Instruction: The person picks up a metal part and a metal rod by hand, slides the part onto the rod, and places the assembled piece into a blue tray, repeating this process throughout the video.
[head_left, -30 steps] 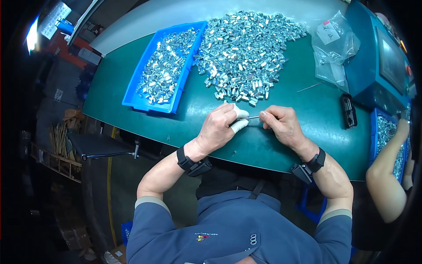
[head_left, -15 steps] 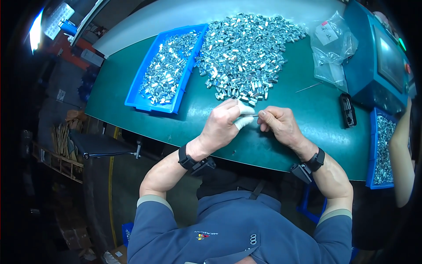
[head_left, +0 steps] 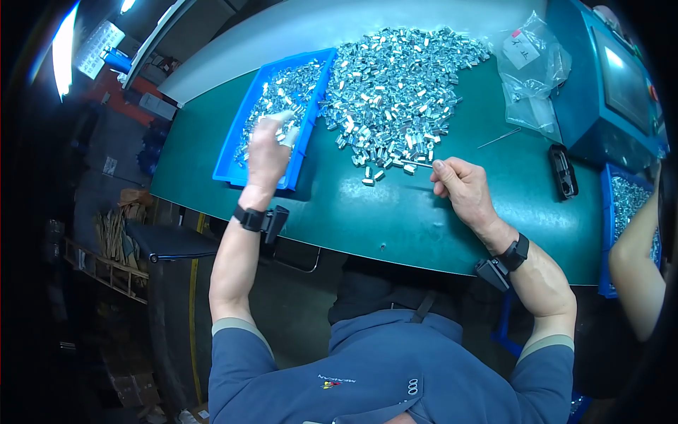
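Pinching a thin metal pin, my right hand [head_left: 462, 185] sits at the near edge of the heap of small metal parts [head_left: 399, 85], while my left hand [head_left: 270, 150], moments ago beside it, now hovers loosely curled over the blue tray [head_left: 244, 141] left of that heap, apparently dropping a finished piece.

A deep green mat [head_left: 395, 212] is covering the table, and a heap of shiny silver metal parts [head_left: 402, 85] is glinting on it. More silver pieces are lying in a bright blue tray [head_left: 244, 152]. Clear plastic bags [head_left: 533, 71] are showing a white label. A teal-blue machine [head_left: 600, 92] is standing beside a small black device [head_left: 563, 171]. The person is wearing a blue top with grey-beige cuffs [head_left: 233, 326] and black wristbands [head_left: 248, 218].
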The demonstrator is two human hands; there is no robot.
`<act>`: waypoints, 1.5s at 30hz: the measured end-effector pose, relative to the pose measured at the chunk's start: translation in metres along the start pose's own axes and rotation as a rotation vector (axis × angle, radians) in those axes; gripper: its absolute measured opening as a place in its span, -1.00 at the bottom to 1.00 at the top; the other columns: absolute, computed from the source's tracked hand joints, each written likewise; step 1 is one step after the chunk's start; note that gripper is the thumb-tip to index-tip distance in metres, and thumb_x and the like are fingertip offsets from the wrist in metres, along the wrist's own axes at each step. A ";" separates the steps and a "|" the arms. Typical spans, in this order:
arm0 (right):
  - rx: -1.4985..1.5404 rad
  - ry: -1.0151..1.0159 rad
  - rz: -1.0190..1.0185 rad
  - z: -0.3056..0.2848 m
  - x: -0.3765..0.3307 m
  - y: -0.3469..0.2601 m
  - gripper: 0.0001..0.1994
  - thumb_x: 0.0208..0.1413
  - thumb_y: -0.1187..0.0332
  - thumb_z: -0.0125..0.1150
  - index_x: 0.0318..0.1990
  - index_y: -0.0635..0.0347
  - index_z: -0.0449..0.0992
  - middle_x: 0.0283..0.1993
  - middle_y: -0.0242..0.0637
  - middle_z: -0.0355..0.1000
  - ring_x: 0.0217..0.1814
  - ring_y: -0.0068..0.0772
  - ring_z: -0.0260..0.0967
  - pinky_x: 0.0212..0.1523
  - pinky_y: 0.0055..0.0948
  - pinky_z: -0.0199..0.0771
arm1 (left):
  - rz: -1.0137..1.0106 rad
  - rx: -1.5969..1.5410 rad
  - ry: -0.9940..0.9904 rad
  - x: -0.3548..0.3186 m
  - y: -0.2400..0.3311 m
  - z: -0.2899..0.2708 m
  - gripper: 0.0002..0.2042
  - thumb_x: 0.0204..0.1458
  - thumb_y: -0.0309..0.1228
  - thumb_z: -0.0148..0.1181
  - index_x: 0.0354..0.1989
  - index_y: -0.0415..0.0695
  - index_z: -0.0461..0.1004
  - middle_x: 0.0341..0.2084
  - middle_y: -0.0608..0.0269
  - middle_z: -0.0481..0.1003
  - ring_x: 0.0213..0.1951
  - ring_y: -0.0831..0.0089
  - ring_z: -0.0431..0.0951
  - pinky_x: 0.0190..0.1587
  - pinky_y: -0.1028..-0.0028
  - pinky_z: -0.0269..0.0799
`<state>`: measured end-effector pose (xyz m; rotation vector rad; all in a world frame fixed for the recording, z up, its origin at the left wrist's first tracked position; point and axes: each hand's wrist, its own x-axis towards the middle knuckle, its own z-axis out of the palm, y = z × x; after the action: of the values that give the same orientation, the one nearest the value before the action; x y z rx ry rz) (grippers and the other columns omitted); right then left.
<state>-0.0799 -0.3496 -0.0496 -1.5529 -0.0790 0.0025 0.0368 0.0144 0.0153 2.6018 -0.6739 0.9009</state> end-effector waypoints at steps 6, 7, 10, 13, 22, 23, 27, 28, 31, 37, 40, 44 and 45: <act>-0.018 0.004 0.002 0.002 0.000 0.001 -0.64 0.43 0.15 0.17 -0.34 0.23 0.59 -0.52 -0.45 0.47 -0.47 -0.68 0.35 -0.40 -0.60 0.35 | -0.049 -0.055 -0.347 -0.014 0.042 0.048 -0.76 0.05 -0.38 0.42 -0.11 -0.15 0.62 -0.28 0.08 0.54 -0.12 0.04 0.57 -0.07 0.16 0.49; -0.012 0.011 -0.002 0.002 0.000 0.000 -0.64 0.43 0.15 0.17 -0.34 0.24 0.59 -0.52 -0.45 0.48 -0.47 -0.68 0.35 -0.41 -0.60 0.35 | -0.081 -0.058 -0.377 -0.014 0.042 0.049 -0.78 0.08 -0.39 0.40 -0.12 -0.16 0.61 -0.28 0.07 0.54 -0.13 0.03 0.57 -0.05 0.17 0.49; -0.001 0.012 0.006 0.002 0.000 0.000 -0.64 0.43 0.15 0.17 -0.34 0.24 0.59 -0.52 -0.45 0.48 -0.47 -0.68 0.35 -0.41 -0.60 0.36 | -0.071 -0.115 -0.341 -0.028 0.045 0.046 -0.84 0.08 -0.46 0.40 -0.22 -0.19 0.56 -0.33 0.09 0.52 -0.22 0.07 0.57 -0.12 0.21 0.50; -0.009 -0.002 0.025 0.003 0.000 0.000 -0.64 0.42 0.15 0.18 -0.34 0.24 0.60 -0.52 -0.45 0.48 -0.47 -0.68 0.36 -0.41 -0.59 0.36 | -0.142 -0.232 -0.344 -0.048 0.048 0.043 -0.81 0.01 -0.59 0.43 -0.25 -0.19 0.54 -0.37 0.19 0.51 -0.36 0.32 0.55 -0.28 0.39 0.50; -0.139 -0.160 -0.035 0.005 -0.006 0.000 -0.71 0.37 0.21 0.24 -0.32 0.25 0.63 -0.52 -0.40 0.52 -0.48 -0.66 0.38 -0.44 -0.54 0.34 | -0.441 -0.592 -0.382 -0.058 0.081 0.025 -0.73 0.18 -0.59 0.31 0.05 -0.16 0.63 -0.33 0.36 0.56 -0.34 0.60 0.49 -0.23 0.55 0.44; -0.148 -0.189 -0.067 0.009 -0.007 0.000 -0.72 0.35 0.21 0.26 -0.32 0.24 0.63 -0.52 -0.38 0.53 -0.50 -0.64 0.37 -0.48 -0.50 0.32 | -0.529 -0.785 -0.351 -0.060 0.087 0.026 -0.74 0.20 -0.57 0.29 0.06 -0.16 0.64 -0.30 0.37 0.58 -0.32 0.61 0.50 -0.21 0.56 0.45; -0.210 -0.178 -0.133 0.013 -0.009 -0.001 -0.75 0.33 0.24 0.28 -0.30 0.26 0.64 -0.52 -0.34 0.53 -0.51 -0.61 0.38 -0.48 -0.47 0.33 | -0.783 -1.259 -0.374 -0.069 0.124 0.034 -0.84 0.24 -0.49 0.30 -0.03 -0.15 0.62 -0.26 0.34 0.62 -0.26 0.60 0.56 -0.15 0.57 0.47; -0.189 -0.158 -0.133 0.014 -0.009 -0.001 -0.75 0.33 0.26 0.28 -0.30 0.27 0.64 -0.52 -0.34 0.53 -0.51 -0.59 0.39 -0.48 -0.46 0.34 | -0.820 -1.323 -0.378 -0.070 0.133 0.034 -0.85 0.24 -0.48 0.31 -0.05 -0.14 0.60 -0.27 0.34 0.61 -0.26 0.60 0.57 -0.15 0.57 0.48; -0.181 -0.121 -0.142 0.012 -0.009 -0.002 -0.77 0.32 0.27 0.28 -0.29 0.28 0.64 -0.52 -0.33 0.53 -0.50 -0.57 0.39 -0.47 -0.46 0.35 | -0.862 -1.404 -0.393 -0.072 0.139 0.037 -0.84 0.24 -0.46 0.33 -0.04 -0.13 0.56 -0.28 0.30 0.61 -0.26 0.58 0.59 -0.16 0.57 0.50; -0.187 -0.072 -0.181 0.012 -0.010 -0.005 -0.78 0.35 0.30 0.25 -0.28 0.28 0.63 -0.50 -0.35 0.53 -0.46 -0.60 0.42 -0.43 -0.50 0.38 | -0.879 -1.441 -0.379 -0.075 0.150 0.037 -0.82 0.22 -0.46 0.35 -0.05 -0.15 0.55 -0.28 0.26 0.62 -0.28 0.55 0.62 -0.19 0.57 0.53; -0.176 -0.100 -0.149 0.012 -0.010 -0.003 -0.75 0.36 0.29 0.23 -0.30 0.27 0.63 -0.52 -0.36 0.52 -0.47 -0.60 0.42 -0.45 -0.49 0.37 | -0.819 -1.425 -0.354 -0.077 0.153 0.042 -0.83 0.22 -0.47 0.35 -0.06 -0.14 0.55 -0.27 0.26 0.62 -0.28 0.54 0.62 -0.19 0.56 0.54; -0.214 -0.208 -0.072 0.010 -0.010 -0.003 -0.65 0.39 0.19 0.19 -0.38 0.25 0.64 -0.61 -0.36 0.49 -0.56 -0.60 0.38 -0.50 -0.47 0.35 | -0.775 -1.430 -0.332 -0.080 0.158 0.045 -0.84 0.21 -0.52 0.34 -0.07 -0.16 0.55 -0.27 0.26 0.62 -0.28 0.54 0.63 -0.20 0.54 0.55; -0.215 -0.209 -0.072 0.010 -0.010 -0.004 -0.65 0.39 0.19 0.19 -0.38 0.25 0.64 -0.61 -0.36 0.49 -0.56 -0.60 0.38 -0.50 -0.47 0.35 | -0.776 -1.431 -0.331 -0.080 0.161 0.046 -0.84 0.21 -0.52 0.34 -0.07 -0.16 0.55 -0.27 0.26 0.62 -0.28 0.54 0.63 -0.20 0.54 0.55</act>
<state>-0.0911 -0.3399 -0.0462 -1.7599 -0.3090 0.1024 -0.0798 -0.1142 -0.0494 1.4008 -0.1480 -0.2695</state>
